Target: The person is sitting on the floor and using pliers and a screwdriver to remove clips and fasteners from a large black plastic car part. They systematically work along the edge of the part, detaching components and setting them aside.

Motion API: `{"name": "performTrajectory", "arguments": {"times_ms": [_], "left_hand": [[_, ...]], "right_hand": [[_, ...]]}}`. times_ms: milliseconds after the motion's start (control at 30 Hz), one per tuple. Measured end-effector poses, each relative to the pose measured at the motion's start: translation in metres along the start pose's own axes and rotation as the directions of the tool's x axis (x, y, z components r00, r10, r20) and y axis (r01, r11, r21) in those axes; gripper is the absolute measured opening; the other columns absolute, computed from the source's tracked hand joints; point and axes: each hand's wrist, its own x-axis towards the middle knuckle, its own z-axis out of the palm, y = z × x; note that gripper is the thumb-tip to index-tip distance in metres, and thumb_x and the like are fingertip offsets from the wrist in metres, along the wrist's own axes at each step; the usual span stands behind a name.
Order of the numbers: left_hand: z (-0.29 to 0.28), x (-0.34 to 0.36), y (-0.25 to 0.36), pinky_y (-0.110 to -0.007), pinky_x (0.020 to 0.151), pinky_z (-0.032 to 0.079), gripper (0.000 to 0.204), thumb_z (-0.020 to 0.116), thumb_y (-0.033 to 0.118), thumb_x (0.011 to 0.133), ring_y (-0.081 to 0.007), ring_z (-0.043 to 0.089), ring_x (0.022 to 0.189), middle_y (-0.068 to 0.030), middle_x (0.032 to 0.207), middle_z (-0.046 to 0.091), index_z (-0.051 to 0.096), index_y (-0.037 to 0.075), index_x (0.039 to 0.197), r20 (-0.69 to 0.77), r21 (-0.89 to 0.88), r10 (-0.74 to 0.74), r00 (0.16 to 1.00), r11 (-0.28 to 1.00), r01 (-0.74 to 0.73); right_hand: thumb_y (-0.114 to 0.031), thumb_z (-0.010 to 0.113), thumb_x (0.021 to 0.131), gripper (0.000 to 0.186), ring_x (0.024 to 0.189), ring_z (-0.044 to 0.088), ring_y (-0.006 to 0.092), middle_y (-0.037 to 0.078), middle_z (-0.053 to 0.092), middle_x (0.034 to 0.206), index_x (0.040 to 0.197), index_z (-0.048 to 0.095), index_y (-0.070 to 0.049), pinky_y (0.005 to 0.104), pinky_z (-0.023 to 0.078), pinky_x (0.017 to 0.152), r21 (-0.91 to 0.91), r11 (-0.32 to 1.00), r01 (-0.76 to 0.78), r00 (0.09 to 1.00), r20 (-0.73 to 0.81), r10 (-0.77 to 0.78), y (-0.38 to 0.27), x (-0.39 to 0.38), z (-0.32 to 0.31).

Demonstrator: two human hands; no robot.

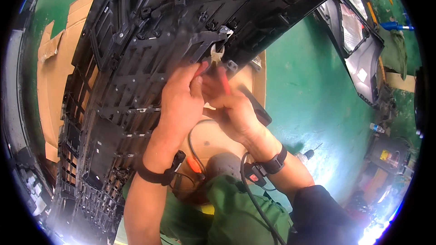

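Note:
A pair of pliers with red handles is gripped between both hands. My left hand is closed around the left handle, its fingers partly blurred. My right hand is closed by the right handle, with the red grip showing above its fingers. The metal jaws point away from me, at a small light-coloured fitting on the edge of a large black plastic car panel. Whether the jaws bite on that fitting is too small to tell. Ribs, clips and small fasteners cover the panel's underside.
Under the panel lies cardboard on a green floor. A cable runs from my right wrist strap past my knees. To the right stand another car part, a drill-like tool and a dark box.

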Motion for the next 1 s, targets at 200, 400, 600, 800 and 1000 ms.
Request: {"name": "performTrajectory", "arguments": {"times_ms": [200,400,600,800,1000], "left_hand": [[0.009,0.021,-0.003,-0.037,0.09,0.056,0.03,0.063,0.005,0.101,-0.0321,0.072,0.103,-0.017,0.117,0.071,0.07,0.002,0.13,0.061,0.042,0.073,0.995,0.996,-0.075],[0.018,0.023,0.001,-0.037,0.089,0.056,0.028,0.063,0.005,0.101,-0.0314,0.072,0.101,-0.0173,0.115,0.071,0.071,0.002,0.128,0.012,0.041,0.114,0.993,0.993,-0.115],[0.021,0.017,0.018,-0.037,0.087,0.056,0.027,0.063,0.005,0.101,-0.0314,0.072,0.099,-0.0178,0.114,0.071,0.073,0.001,0.126,-0.059,0.192,0.091,0.994,0.978,-0.079],[0.026,0.015,0.03,-0.034,0.078,0.056,0.022,0.066,0.013,0.101,-0.0236,0.072,0.088,-0.0159,0.104,0.073,0.073,-0.003,0.115,-0.002,0.226,0.01,1.0,0.974,-0.009],[0.028,0.018,0.044,-0.031,0.071,0.055,0.029,0.07,0.018,0.101,-0.0151,0.066,0.076,-0.0074,0.093,0.07,0.066,-0.008,0.113,0.482,-0.476,-0.39,0.785,0.635,0.608]], "right_hand": [[0.007,0.044,0.085,0.071,0.139,0.054,0.0253,0.016,0.054,0.151,0.156,0.04,0.005,0.0411,0.049,0.113,0.008,0.996,0.09,0.994,-0.058,-0.089,-0.002,0.004,-0.006],[0.005,0.044,0.086,0.066,0.137,0.056,0.0242,0.014,0.056,0.149,0.152,0.046,0.002,0.0381,0.049,0.111,0.122,0.985,0.125,0.99,-0.082,-0.115,0.003,0.011,-0.007],[0.002,0.047,0.086,0.062,0.131,0.059,0.0238,0.014,0.06,0.145,0.148,0.05,-0.001,0.0403,0.05,0.109,0.247,0.969,0.017,0.997,-0.078,0.003,-0.001,0.009,-0.01],[0.0,0.048,0.091,0.051,0.12,0.066,0.0206,0.015,0.065,0.137,0.141,0.055,0.003,0.0405,0.056,0.101,0.183,0.982,-0.035,0.999,-0.032,0.042,-0.028,-0.006,-0.016],[-0.024,0.066,0.097,0.047,0.094,0.074,0.0274,0.018,0.072,0.112,0.134,0.058,0.004,0.0392,0.06,0.082,-0.82,0.563,-0.105,0.978,-0.189,-0.093,-0.083,-0.026,-0.016]]}}
